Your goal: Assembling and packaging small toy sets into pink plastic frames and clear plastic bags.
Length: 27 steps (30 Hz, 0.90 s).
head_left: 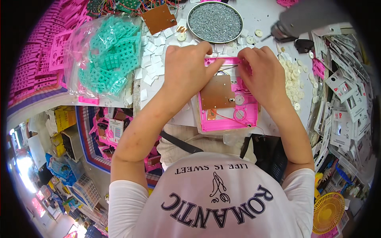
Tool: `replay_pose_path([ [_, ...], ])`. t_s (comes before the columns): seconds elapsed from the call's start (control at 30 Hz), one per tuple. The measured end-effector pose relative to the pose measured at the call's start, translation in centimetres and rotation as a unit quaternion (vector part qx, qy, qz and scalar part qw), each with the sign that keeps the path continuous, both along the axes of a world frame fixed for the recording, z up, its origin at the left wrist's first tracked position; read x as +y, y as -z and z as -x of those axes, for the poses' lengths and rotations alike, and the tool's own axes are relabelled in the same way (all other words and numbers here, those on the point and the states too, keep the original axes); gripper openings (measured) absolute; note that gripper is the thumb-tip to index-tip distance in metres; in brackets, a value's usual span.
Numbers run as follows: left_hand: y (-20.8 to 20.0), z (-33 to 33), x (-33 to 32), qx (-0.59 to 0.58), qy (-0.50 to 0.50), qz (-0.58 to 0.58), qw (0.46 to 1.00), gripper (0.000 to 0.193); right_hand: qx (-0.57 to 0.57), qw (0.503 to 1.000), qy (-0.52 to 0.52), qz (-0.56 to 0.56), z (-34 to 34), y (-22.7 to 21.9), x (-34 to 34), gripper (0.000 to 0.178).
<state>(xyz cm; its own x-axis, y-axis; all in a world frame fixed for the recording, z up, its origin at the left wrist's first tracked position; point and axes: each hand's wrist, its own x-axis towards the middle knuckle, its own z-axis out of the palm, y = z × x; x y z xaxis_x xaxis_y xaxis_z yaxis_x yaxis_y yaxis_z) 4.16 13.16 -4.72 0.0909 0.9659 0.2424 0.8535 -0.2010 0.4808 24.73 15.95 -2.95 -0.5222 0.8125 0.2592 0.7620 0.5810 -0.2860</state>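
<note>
White shirt (214, 198) nearest, left hand (186, 71) and right hand (262, 73) fingers pinching pink casing (246, 111) top edge, screw dish (214, 22) close beyond

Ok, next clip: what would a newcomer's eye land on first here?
Probably the bright pink plastic housing at centre, with a brown circuit board lying in it, and the left hand and right hand both pressed on its top edge. Next, the clear bag of teal plastic parts at upper left and the round metal tray of screws above the hands.
</note>
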Motion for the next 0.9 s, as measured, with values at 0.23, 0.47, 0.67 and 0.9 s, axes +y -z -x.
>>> replay_pose_path([
  [0.23, 0.6, -0.4, -0.5, -0.076, 0.055, -0.174, 0.98, 0.004, -0.007, 1.0, 0.004, -0.021, -0.2, -0.9, 0.4, 0.015],
  [0.47, 0.1, -0.4, -2.3, -0.133, 0.03, -0.07, 0.988, 0.01, 0.046, 0.993, -0.105, -0.018, -2.8, -0.5, 2.1, 0.016],
  [0.67, 0.3, -0.5, -2.4, -0.199, 0.003, -0.041, 0.979, 0.008, 0.044, 0.977, -0.209, -0.023, -2.5, -0.7, 3.6, 0.015],
  [0.9, 0.8, -0.5, -2.5, -0.22, -0.001, -0.035, 0.975, 0.007, -0.136, 0.925, -0.348, 0.063, 0.0, -2.6, 7.2, 0.012],
])
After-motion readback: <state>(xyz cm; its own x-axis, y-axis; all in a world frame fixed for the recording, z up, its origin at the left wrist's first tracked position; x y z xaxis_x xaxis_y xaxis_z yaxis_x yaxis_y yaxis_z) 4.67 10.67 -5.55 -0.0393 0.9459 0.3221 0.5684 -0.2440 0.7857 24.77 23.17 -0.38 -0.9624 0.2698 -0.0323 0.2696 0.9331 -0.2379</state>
